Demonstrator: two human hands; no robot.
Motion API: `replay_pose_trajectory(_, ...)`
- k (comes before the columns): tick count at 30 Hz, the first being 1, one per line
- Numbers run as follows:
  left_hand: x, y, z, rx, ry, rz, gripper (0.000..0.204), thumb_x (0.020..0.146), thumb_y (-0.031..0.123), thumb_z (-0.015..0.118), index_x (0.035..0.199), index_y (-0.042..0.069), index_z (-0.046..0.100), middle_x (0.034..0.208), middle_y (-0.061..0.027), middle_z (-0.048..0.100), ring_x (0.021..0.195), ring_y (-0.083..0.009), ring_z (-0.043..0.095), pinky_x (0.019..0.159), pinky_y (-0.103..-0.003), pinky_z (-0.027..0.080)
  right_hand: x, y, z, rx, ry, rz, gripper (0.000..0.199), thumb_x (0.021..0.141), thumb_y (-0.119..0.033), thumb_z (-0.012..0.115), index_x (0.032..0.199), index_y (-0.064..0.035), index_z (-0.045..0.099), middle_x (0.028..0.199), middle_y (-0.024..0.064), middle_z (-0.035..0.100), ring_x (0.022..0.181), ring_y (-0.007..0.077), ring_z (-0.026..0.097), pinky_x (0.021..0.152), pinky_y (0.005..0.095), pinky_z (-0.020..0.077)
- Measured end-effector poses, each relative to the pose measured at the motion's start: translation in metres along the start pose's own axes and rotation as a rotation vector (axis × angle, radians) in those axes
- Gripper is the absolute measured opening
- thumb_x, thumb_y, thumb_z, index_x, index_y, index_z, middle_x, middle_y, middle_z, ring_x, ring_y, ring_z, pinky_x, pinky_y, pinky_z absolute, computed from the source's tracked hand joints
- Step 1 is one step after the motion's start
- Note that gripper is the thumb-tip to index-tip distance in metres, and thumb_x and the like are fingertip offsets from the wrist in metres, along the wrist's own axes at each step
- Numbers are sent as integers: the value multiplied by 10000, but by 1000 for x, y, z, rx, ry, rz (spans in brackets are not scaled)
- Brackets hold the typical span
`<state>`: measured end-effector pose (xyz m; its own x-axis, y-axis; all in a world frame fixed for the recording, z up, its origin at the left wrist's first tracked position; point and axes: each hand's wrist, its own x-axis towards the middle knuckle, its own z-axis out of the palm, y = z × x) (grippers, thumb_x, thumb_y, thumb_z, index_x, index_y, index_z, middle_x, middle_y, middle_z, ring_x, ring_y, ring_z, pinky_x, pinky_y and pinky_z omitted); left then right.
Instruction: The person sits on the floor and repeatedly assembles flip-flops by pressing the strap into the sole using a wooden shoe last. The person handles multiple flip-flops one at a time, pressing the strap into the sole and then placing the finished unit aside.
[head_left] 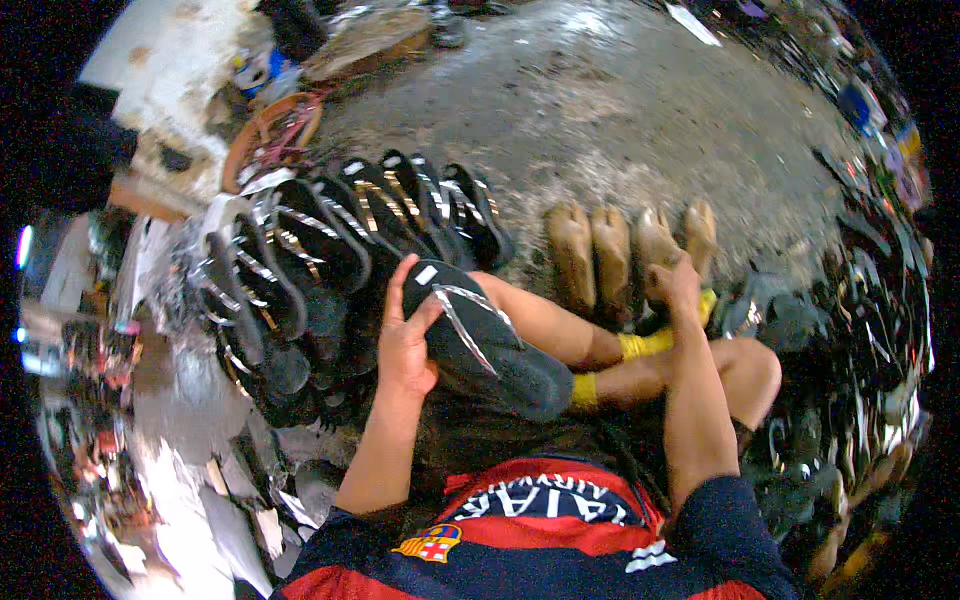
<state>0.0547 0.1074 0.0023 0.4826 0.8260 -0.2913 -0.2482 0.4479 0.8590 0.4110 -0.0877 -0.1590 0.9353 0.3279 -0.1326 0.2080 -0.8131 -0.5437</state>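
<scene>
My left hand (404, 345) grips a black flip-flop (465, 335) by its toe end, thumb on top near the straps. The sandal has silvery thong straps and a small white label, and its heel slants down to the right over my legs. My right hand (675, 285) is stretched forward, its fingers closed around the near end of a tan foot-shaped shoe last (656, 238). Beside it on the ground stand more lasts: one to the right (700, 232) and two to the left, the outermost last (571, 255) being farthest from my hand.
Several finished-looking black flip-flops (320, 235) with shiny straps lie in rows at the left. Behind them stands a round orange-brown basin (262, 140) holding strips. Heaps of dark shiny material (860, 300) line the right side. Grey concrete floor (600, 110) stretches ahead.
</scene>
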Motion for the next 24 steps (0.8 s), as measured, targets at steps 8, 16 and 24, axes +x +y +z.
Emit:
replay_pose_trajectory(8,19,23,-10,36,53,161,651,907,-30,697,1488,174,485,1179,-47,654,1037,-162,641,924,-330,539,-169,-74,-123,559,-235,-581,702,745,4,797,1403,-24,555,1334,126,635,1238,272,590,1065,411,468)
replay_pose_trajectory(16,21,-6,30,263,-26,341,621,945,-23,674,1507,118,451,1292,-58,596,1109,-136,595,973,-294,501,-218,-88,-148,72,-161,-878,617,752,-106,819,1341,-205,665,1332,159,622,1152,390,558,1013,484,482)
replay_pose_trajectory(24,-11,-35,57,388,-329,219,549,1121,304,417,1597,73,269,1514,-84,438,1342,-167,420,1159,-307,302,-228,-100,-133,344,-229,-604,694,743,-103,857,1391,-73,609,1312,169,642,1217,346,578,1058,434,457)
